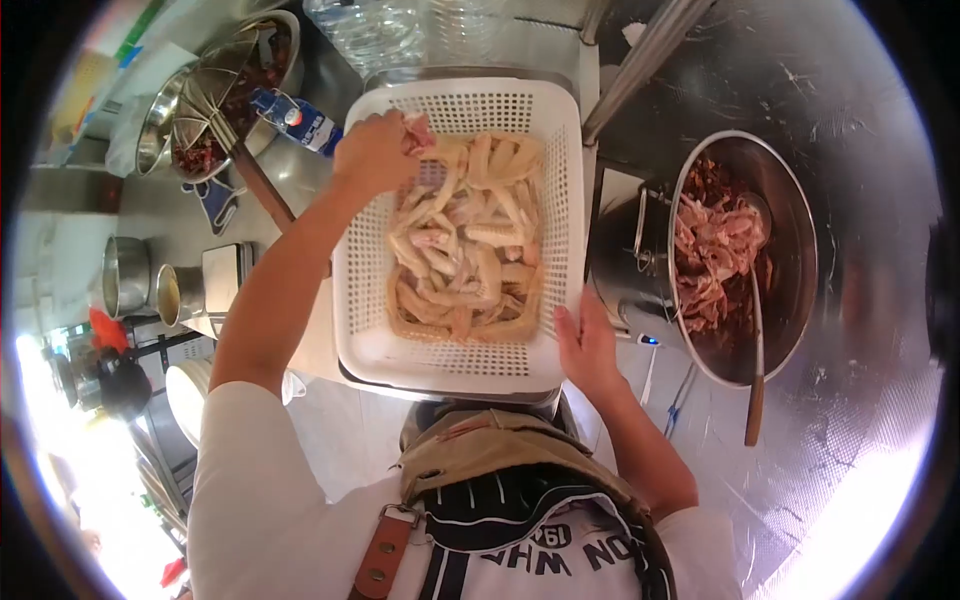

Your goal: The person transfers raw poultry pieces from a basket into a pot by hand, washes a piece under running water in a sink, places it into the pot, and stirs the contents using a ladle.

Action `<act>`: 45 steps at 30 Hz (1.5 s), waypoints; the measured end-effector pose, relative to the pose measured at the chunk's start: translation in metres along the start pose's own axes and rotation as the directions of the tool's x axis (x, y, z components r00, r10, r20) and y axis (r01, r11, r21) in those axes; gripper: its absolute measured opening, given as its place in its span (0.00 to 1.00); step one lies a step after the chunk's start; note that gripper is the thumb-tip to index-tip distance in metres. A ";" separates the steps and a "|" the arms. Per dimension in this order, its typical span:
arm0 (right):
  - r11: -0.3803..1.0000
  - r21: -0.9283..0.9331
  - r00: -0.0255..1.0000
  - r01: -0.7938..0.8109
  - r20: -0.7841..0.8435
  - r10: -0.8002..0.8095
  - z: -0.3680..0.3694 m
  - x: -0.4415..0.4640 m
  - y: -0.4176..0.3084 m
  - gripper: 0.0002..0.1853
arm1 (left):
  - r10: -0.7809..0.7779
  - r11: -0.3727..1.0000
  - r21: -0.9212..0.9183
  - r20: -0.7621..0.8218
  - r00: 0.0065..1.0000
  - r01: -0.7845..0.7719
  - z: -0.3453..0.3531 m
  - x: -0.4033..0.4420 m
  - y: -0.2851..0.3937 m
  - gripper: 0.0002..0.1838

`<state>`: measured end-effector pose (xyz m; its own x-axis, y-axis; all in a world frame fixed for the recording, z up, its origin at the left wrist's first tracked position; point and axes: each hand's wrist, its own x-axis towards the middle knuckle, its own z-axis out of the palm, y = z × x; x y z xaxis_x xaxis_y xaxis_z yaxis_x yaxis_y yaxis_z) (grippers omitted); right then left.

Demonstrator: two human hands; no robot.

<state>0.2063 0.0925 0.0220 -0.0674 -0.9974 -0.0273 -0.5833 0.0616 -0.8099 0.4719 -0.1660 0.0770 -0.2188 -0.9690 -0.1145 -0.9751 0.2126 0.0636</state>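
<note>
A white perforated plastic basket (450, 372) is in front of my body, with a heap of raw chicken wings (470, 250) covering its middle. Over the basket's far left corner, my left hand (375, 155) is closed around a small piece of raw pinkish meat (417, 135). My right hand (592, 345) grips the near right side of the basket, its thumb by the rim and the other fingers along the outer wall.
To the right, a steel bowl (795, 330) holds raw sliced meat (715, 250), dark red seasoning and a wooden-handled ladle (756, 350). At the far left are a wire strainer (210, 110), a blue-labelled bottle (293, 120) and steel pots (126, 277). A metal post (640, 70) rises behind.
</note>
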 end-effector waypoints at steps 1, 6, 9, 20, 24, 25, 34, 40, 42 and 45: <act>1.000 -0.027 1.000 -0.015 0.025 0.016 0.004 -0.004 -0.005 0.19 | 0.067 0.979 -0.197 0.039 0.997 -0.058 -0.008 -0.006 0.006 0.17; 0.999 0.033 0.994 -0.040 0.104 0.036 0.018 -0.009 -0.030 0.16 | 0.363 0.409 -0.910 0.087 0.928 -0.074 -0.041 -0.050 0.097 0.23; 0.989 0.139 0.998 -0.044 0.052 0.037 0.002 -0.023 -0.026 0.15 | 0.498 0.096 -0.995 0.084 0.863 0.041 -0.016 -0.067 0.171 0.21; 0.647 0.533 0.831 -0.545 0.243 0.501 -0.009 -0.113 0.114 0.13 | 0.263 0.462 -0.878 0.001 0.965 -0.126 -0.024 -0.127 0.228 0.30; 0.692 0.395 0.794 -0.605 0.362 0.488 0.033 -0.121 0.196 0.14 | -0.334 0.359 -0.933 -0.132 0.933 -0.004 0.004 -0.224 0.163 0.11; 0.672 0.363 0.760 -0.646 0.395 0.517 0.036 -0.122 0.206 0.14 | -0.431 0.380 -0.924 -0.130 0.893 0.049 0.006 -0.252 0.154 0.09; 0.295 0.430 0.501 -0.853 0.518 0.693 0.085 -0.134 0.294 0.09 | -0.273 0.621 -0.774 -0.064 0.960 0.125 0.095 -0.396 0.173 0.03; 0.166 0.529 0.429 -0.832 0.424 0.797 0.112 -0.186 0.310 0.09 | -0.002 0.627 -0.779 0.029 1.000 0.024 0.149 -0.424 0.156 0.06; 0.088 0.582 0.404 -0.808 0.441 0.802 0.125 -0.216 0.319 0.08 | 0.002 0.652 -0.758 0.030 1.000 0.021 0.158 -0.438 0.141 0.06; 0.080 0.673 0.442 -0.735 0.386 0.810 0.125 -0.267 0.308 0.04 | 0.028 0.680 -0.733 0.062 0.998 0.026 0.154 -0.455 0.125 0.04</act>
<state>0.1458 0.3732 -0.2928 -0.1901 -0.4055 -0.8941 0.5474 0.7122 -0.4394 0.4441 0.3204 -0.0156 -0.2480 -0.9530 -0.1737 -0.6411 0.0270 0.7670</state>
